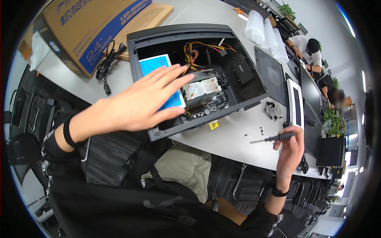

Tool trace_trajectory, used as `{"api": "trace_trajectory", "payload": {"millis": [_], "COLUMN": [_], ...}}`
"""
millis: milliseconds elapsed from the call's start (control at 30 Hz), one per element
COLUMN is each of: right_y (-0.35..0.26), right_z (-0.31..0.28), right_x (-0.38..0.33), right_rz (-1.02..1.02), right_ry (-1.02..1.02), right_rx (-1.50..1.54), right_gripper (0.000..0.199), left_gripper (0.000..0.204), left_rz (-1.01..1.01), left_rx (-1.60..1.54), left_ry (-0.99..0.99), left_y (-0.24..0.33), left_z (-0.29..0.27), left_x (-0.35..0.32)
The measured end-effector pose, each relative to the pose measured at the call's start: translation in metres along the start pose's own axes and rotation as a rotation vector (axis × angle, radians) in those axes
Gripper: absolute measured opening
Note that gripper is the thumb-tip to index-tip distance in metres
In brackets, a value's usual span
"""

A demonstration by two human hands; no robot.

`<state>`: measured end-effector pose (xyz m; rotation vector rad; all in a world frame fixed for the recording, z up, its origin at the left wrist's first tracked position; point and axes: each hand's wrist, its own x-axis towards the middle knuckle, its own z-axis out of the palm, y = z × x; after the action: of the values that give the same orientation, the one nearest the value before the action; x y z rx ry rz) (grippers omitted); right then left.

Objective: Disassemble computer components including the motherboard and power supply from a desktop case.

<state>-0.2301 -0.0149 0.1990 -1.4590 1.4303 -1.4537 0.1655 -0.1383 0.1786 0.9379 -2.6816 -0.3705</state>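
PC case (pixel 180 30) is sitting open on the desk (pixel 222 141), coloured cables (pixel 191 51) and a silver heatsink (pixel 202 88) showing inside.

Nice, where's the left hand (pixel 145 97) though?

Stretched over a flat blue thing (pixel 154 64) at the case's left end, fingers slightly apart, thumb out. Can't tell if it's touching.

And the right hand (pixel 291 150)?

Fingers clamped round a black-handled screwdriver (pixel 283 136), shaft pointing left, tip near some tiny dark bits (pixel 261 131) on the desk.

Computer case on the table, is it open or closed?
Open: the computer case has no panel on its upward side; wiring and a metal heatsink show inside.
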Motion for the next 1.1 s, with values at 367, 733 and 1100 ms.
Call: {"api": "trace_trajectory", "payload": {"millis": [367,733,1100], "right_y": [0.004,0.023,0.023], "right_z": [0.049,0.071,0.077], "right_x": [0.153,0.182,0.192], "right_rz": [-0.130,-0.122,-0.002], "right_ry": [-0.484,-0.818,-0.959], "right_rx": [-0.663,-0.873,-0.925], "right_gripper": [0.019,0.019,0.020], "left_gripper": [0.081,0.092,0.091], "left_rz": [0.007,-0.050,-0.058], "left_rx": [-0.060,-0.119,-0.142], "left_ry": [-0.136,-0.263,-0.326], "left_y": [0.003,-0.005,-0.008], "left_z": [-0.009,-0.007,-0.007], "left_x": [0.028,0.034,0.034]}}
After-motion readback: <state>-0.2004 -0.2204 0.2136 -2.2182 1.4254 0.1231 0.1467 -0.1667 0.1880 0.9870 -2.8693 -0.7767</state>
